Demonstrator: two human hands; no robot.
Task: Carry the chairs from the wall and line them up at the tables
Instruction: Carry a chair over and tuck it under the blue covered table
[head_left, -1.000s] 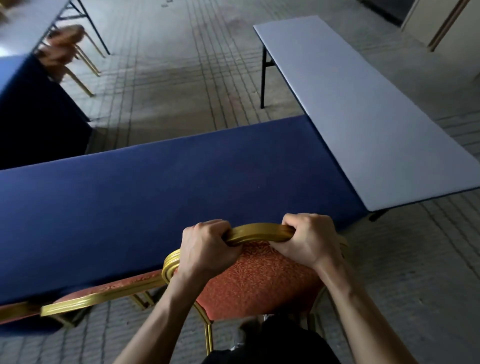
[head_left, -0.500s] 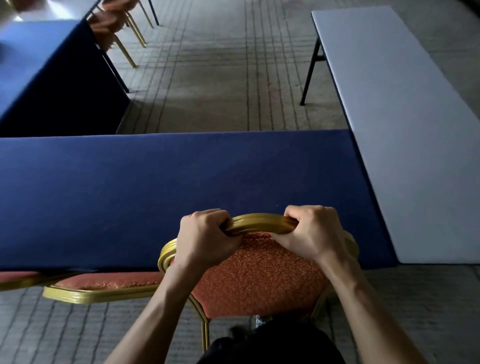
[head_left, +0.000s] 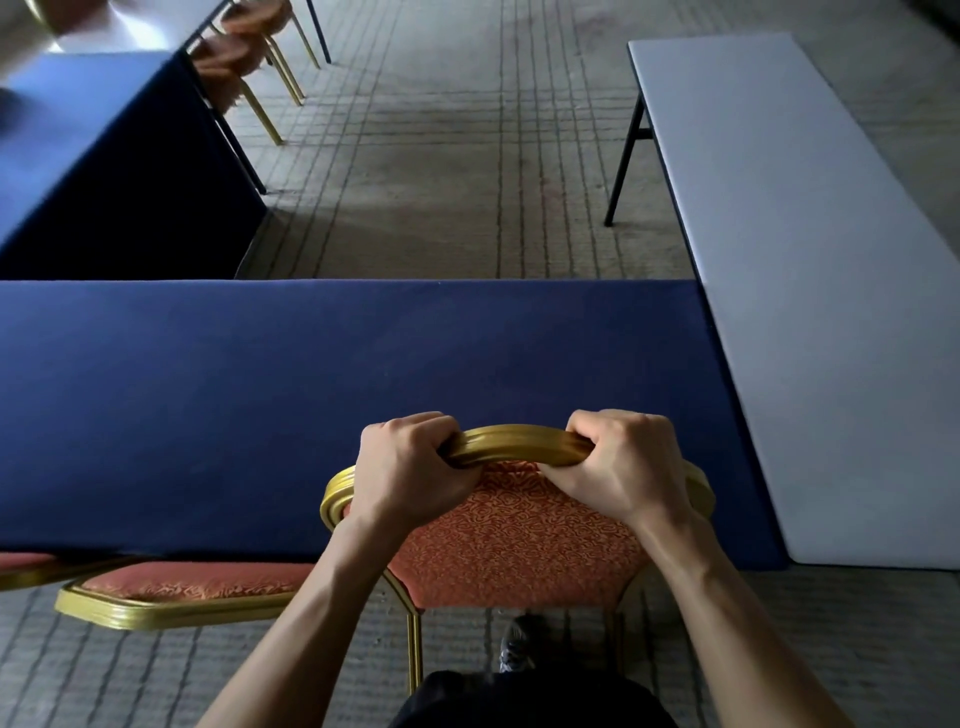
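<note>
Chair (head_left: 519, 525): rail still clenched in left hand (head_left: 410, 467) and right hand (head_left: 618, 462). Now squared to blue table (head_left: 311, 389) beyond the grip; placement judged nearly complete

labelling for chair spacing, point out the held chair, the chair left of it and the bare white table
held chair (head_left: 519, 535): head view, red patterned back pad.
chair left of it (head_left: 192, 584): head view, red upholstery inside the gold frame.
bare white table (head_left: 779, 234): head view, bare tabletop.
</note>
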